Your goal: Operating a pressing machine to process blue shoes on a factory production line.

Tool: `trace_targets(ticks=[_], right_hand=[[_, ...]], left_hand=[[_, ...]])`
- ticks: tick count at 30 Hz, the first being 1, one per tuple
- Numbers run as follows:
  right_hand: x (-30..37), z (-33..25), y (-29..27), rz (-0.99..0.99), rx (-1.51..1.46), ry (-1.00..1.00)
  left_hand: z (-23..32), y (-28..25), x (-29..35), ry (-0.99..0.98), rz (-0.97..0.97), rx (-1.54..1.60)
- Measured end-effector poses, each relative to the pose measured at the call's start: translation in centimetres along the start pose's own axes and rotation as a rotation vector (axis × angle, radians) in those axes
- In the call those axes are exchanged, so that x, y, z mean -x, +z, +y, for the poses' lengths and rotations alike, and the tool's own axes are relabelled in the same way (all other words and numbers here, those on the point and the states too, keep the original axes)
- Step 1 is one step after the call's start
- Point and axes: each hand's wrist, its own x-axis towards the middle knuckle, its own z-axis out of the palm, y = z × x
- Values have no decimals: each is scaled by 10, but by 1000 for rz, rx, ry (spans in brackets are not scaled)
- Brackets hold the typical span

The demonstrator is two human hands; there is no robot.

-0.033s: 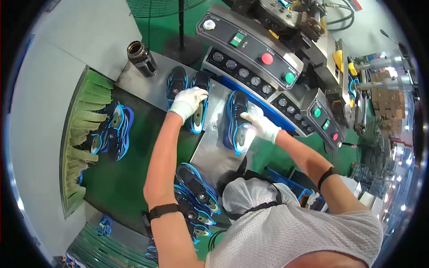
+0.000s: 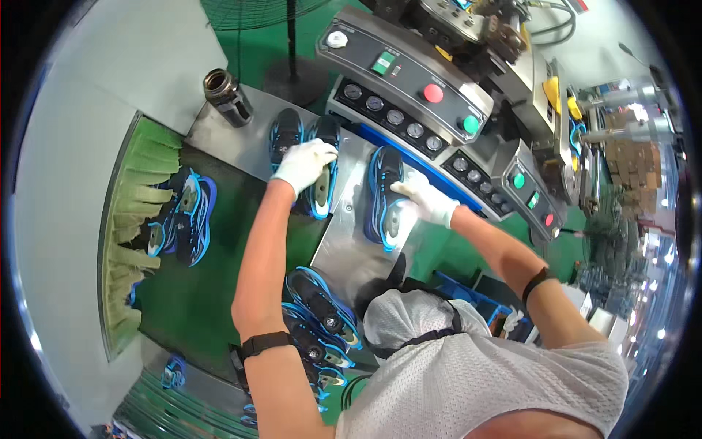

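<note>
Nearest the person, a stack of black shoes with bright blue trim (image 2: 322,322) lies on the green belt (image 2: 197,307) beside the left forearm. Farther out, on the steel desk (image 2: 344,249), the right hand (image 2: 428,201), in a white glove, closes over a black and blue shoe (image 2: 384,197) lying on its side with its pale insole showing. To its left, the gloved left hand (image 2: 306,164) grips the top of another such shoe (image 2: 322,179), which lies at the desk's edge just beside a third shoe (image 2: 284,135). Another pair (image 2: 183,216) lies well apart on the belt. Beyond the desk stands a grey control panel (image 2: 409,80) with red and green buttons.
</note>
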Motion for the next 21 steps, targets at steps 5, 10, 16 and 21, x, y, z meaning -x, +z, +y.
trace_targets(ticks=[5, 10, 16, 21], right_hand=[[5, -10, -4, -13, 663, -262], [42, -11, 62, 494, 107, 34], [4, -35, 133, 856, -200, 376], [29, -19, 93, 689, -419, 353]], left_hand=[[-4, 16, 11, -59, 56, 152], [35, 104, 49, -396, 544, 338], [41, 111, 40, -683, 460, 316], [39, 117, 62, -545, 411, 365]])
